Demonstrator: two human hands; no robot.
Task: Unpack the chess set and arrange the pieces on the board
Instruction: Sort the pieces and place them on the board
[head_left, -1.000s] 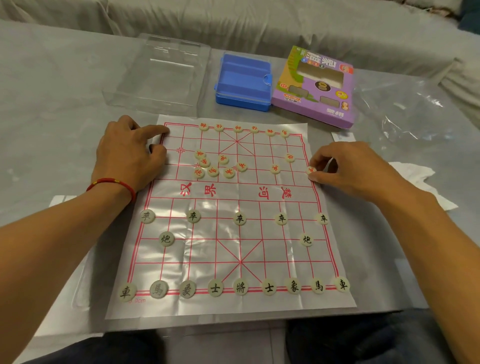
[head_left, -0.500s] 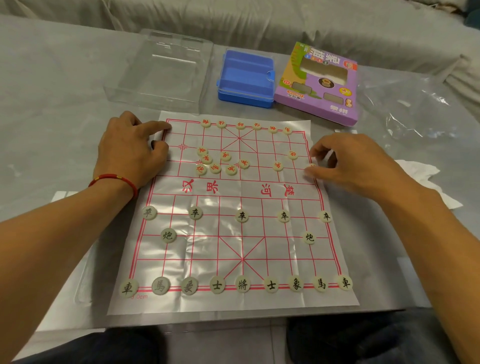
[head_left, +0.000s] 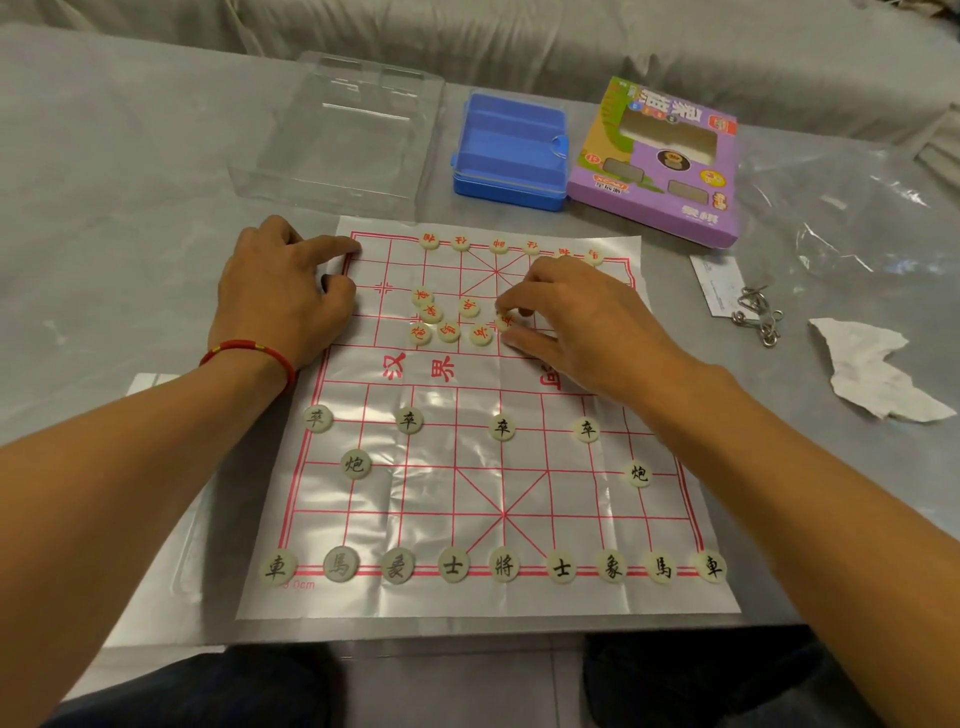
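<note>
A plastic chess board sheet (head_left: 467, 493) lies in front of me. Black-lettered pieces stand in order on the near half, with the back row (head_left: 504, 565) along the near edge. Several red-lettered pieces (head_left: 498, 245) line the far edge, and a loose cluster of red pieces (head_left: 448, 330) sits left of centre. My right hand (head_left: 582, 322) reaches into that cluster, forefinger and thumb pinching one red piece (head_left: 504, 321). My left hand (head_left: 275, 296) rests at the board's far left corner, its forefinger pressing the sheet.
Behind the board stand a clear plastic lid (head_left: 337, 135), a blue box (head_left: 511, 150) and a purple carton (head_left: 660, 161). To the right lie a crumpled plastic bag (head_left: 841, 208), a paper slip (head_left: 714, 283), metal rings (head_left: 756, 314) and torn paper (head_left: 872, 379).
My right hand has moved from the board's right edge leftward to the middle cluster and closed on a red piece. The left hand has stayed at its corner.
</note>
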